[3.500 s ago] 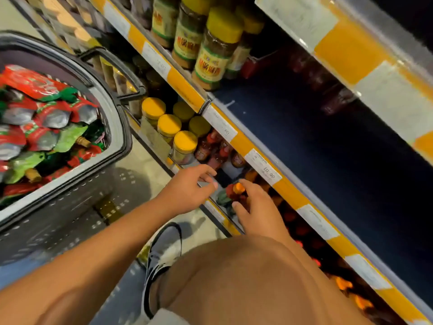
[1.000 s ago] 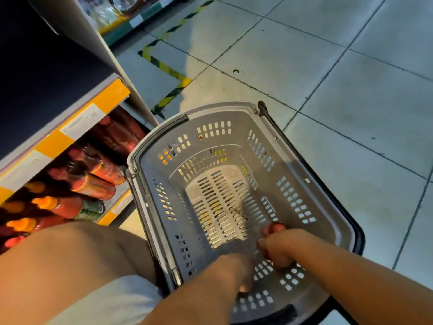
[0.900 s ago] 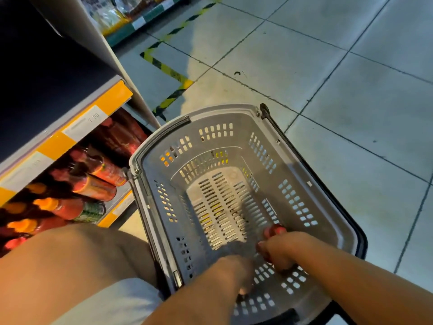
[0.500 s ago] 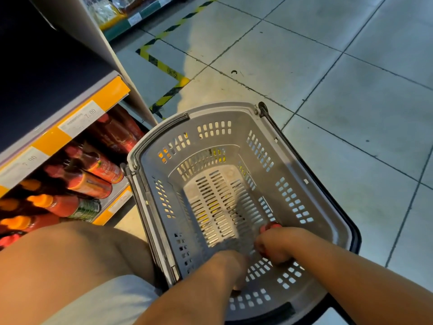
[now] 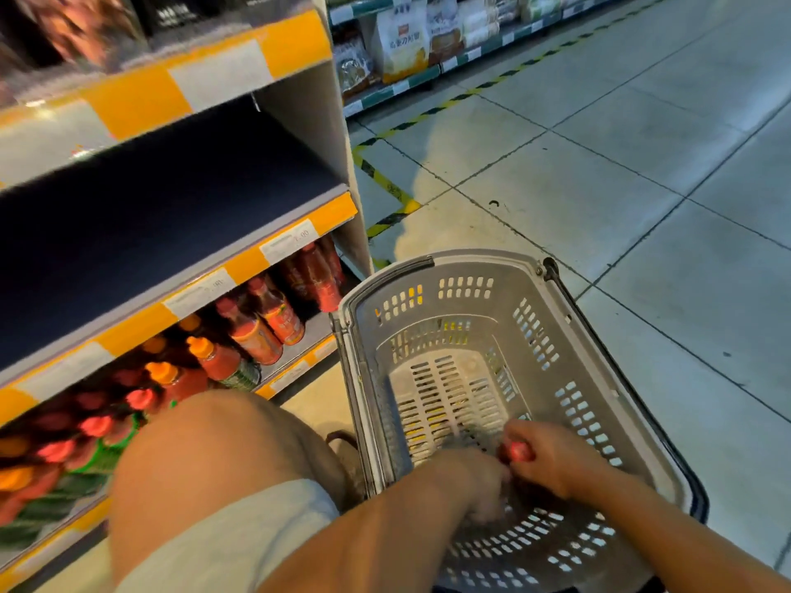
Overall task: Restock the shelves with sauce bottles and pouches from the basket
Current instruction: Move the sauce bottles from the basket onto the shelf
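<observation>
Head view, crouched beside the bottom shelf. Both hands reach into the near end of one grey plastic basket (image 5: 569, 318) standing on the tiled floor (image 5: 642, 173).

Right hand (image 5: 552, 457): its grip is clamped on one red-capped sauce bottle (image 5: 518, 452), of which only the cap shows at the thumb side of the fist; the body is hidden under the palm.

Left hand (image 5: 479, 481): just beside the right grip and blurred, fingers pointing down toward the basket floor. Whether this grip is apart or closed on anything cannot be told.

Beyond both grips the slotted basket floor shows bare, with no pouch visible; what lies beneath the hands is hidden. To the left of the grips, past the raised knee (image 5: 201, 447), the bottom shelf (image 5: 295, 374) holds rows of red sauce bottles with orange and red caps; at least a dozen caps are visible, the farther ones too blurred to count. The dark shelf (image 5: 171, 224) above it carries nothing that can be made out.

Risks, as judged:
- A bottle held near its cap may swing or slip as it is lifted over the basket rim.
- The crowded bottom row leaves little room, so a hasty insertion could topple neighbouring bottles.
- The knee stands between grip and shelf and may obstruct the transfer.
</observation>
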The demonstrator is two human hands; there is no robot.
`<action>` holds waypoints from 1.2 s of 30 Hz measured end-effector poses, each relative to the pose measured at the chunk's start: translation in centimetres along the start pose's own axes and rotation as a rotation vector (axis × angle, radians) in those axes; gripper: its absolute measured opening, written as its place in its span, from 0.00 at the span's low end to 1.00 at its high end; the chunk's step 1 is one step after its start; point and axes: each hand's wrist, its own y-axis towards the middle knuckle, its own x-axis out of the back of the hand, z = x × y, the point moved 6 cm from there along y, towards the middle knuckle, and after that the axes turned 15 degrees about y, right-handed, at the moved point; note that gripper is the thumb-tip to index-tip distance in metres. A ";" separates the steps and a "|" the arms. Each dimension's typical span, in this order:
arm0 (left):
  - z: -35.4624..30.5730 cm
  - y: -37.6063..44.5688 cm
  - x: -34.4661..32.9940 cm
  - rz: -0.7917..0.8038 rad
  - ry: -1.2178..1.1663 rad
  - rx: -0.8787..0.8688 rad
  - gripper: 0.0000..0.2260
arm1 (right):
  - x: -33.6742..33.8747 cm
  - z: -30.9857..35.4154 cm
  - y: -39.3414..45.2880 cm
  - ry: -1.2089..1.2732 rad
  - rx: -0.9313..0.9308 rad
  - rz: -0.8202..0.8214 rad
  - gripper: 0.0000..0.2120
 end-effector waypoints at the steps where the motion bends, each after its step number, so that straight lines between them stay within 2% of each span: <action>1: 0.3 -1.0 1.2 -0.069 0.022 0.007 0.11 | 0.7 0.8 -0.4 0.016 0.010 -0.053 0.08; 5: 2.7 -6.1 6.3 -0.328 -0.086 0.081 0.04 | 4.5 5.5 -3.0 0.095 0.133 -0.314 0.09; 10: 6.9 -16.7 11.8 -0.737 -0.269 0.124 0.12 | 8.2 14.9 -7.6 0.214 0.334 -0.550 0.13; 16: 12.9 -35.7 10.8 -1.282 -0.467 0.205 0.10 | 10.3 28.2 -11.8 0.282 0.632 -0.711 0.10; 19: 15.8 -44.9 6.7 -1.492 -0.585 0.279 0.10 | 9.1 35.1 -13.3 0.319 0.785 -0.674 0.10; 24: 19.9 -57.9 -2.9 -1.744 -0.545 0.549 0.11 | 3.7 46.3 -13.8 0.374 1.033 -0.506 0.10; 31: 24.5 -67.2 -19.8 -1.851 -0.548 1.035 0.14 | -9.9 59.2 -11.6 0.269 1.195 -0.172 0.10; 34: 25.4 -68.4 -26.5 -1.902 -0.577 1.222 0.12 | -16.6 63.1 -10.6 0.239 1.188 -0.010 0.11; 36: 26.1 -68.2 -30.5 -1.910 -0.644 1.335 0.15 | -21.1 65.0 -9.7 0.215 1.176 0.090 0.13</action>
